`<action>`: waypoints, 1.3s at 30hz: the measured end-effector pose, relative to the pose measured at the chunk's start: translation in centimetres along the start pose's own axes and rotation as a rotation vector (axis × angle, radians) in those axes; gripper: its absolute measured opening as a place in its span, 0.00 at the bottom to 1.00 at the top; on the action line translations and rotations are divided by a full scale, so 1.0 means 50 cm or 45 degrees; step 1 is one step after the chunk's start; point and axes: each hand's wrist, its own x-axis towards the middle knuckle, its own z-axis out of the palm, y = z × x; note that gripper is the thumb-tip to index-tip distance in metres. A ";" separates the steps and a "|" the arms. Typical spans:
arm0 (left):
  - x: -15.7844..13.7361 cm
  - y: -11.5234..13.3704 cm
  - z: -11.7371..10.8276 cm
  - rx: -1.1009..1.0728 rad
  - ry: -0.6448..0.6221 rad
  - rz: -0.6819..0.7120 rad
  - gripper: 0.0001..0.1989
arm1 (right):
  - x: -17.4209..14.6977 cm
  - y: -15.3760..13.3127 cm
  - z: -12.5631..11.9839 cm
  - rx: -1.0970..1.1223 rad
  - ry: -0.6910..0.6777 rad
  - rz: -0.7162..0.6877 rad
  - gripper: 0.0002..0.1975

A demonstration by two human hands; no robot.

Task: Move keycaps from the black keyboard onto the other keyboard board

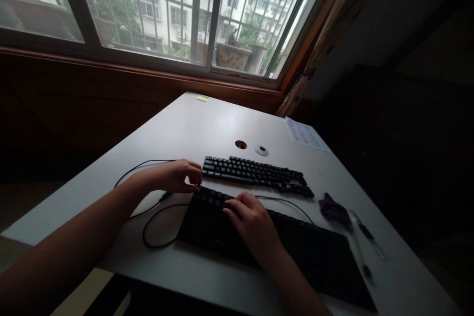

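Observation:
A black keyboard (311, 242) lies slanted across the near part of the desk, with keycaps seated along its far left edge and a dark, bare-looking body nearer me. My left hand (181, 176) is at its far left corner, thumb and fingers pinched; whatever is between them is too small to make out. Over the keyboard's left part rests my right hand (250, 217), fingers apart and touching the top row of keys. Behind the keyboard, loose black keycaps (255, 173) are laid out in rows like a key layout, close to my left fingertips.
A black cable (144, 237) loops left of the keyboard. To the right are a purple cloth (335, 210), a thin brush (361, 252) and a wire-ended tool (370, 237). Farther back are a desk hole (241, 144), a white ring cover (261, 150), papers (305, 134) and a yellow note (202, 98).

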 end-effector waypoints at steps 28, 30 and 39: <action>0.002 0.004 0.000 0.045 0.009 0.009 0.03 | -0.001 0.009 0.005 0.072 -0.016 0.062 0.05; 0.002 0.005 -0.001 0.040 0.016 0.018 0.03 | 0.000 0.012 0.005 0.107 -0.004 0.070 0.06; -0.001 0.003 -0.002 0.031 0.013 0.019 0.04 | 0.001 0.009 0.000 0.347 0.095 0.227 0.08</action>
